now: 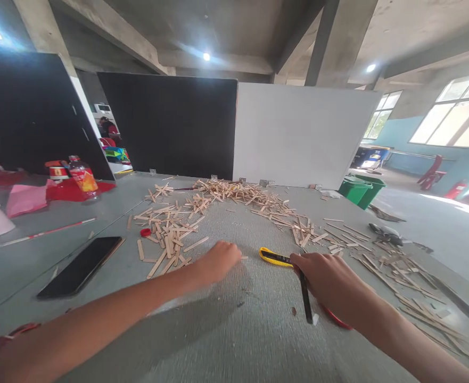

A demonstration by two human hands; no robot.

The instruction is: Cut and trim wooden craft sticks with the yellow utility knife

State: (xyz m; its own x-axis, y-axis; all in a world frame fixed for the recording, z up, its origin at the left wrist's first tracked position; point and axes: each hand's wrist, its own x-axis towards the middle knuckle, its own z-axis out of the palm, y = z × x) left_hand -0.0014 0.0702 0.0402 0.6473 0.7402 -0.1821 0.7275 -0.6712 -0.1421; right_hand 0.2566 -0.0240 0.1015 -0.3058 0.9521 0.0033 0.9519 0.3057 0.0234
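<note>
My left hand [223, 260] is closed just above the grey table, left of the middle. A short end of wooden stick [244, 258] shows at its fingertips. My right hand [325, 272] is closed round a slim black tool [306, 300], whose flat end points toward me; a thin tip seems to show beyond the fingers, and its kind is unclear. Against the right fingertips, a yellow and black utility knife [273, 257] lies on the table; I cannot tell if they touch it. A curved red thing [336, 318] is partly hidden under my right forearm.
Wooden sticks [170, 234] lie heaped in an arc beyond my hands, with thin strips [410, 282] at right. A phone [81, 266], a red cap [145, 232] and a drink bottle [83, 178] are at left. Black [170, 127] and white [298, 133] panels stand behind.
</note>
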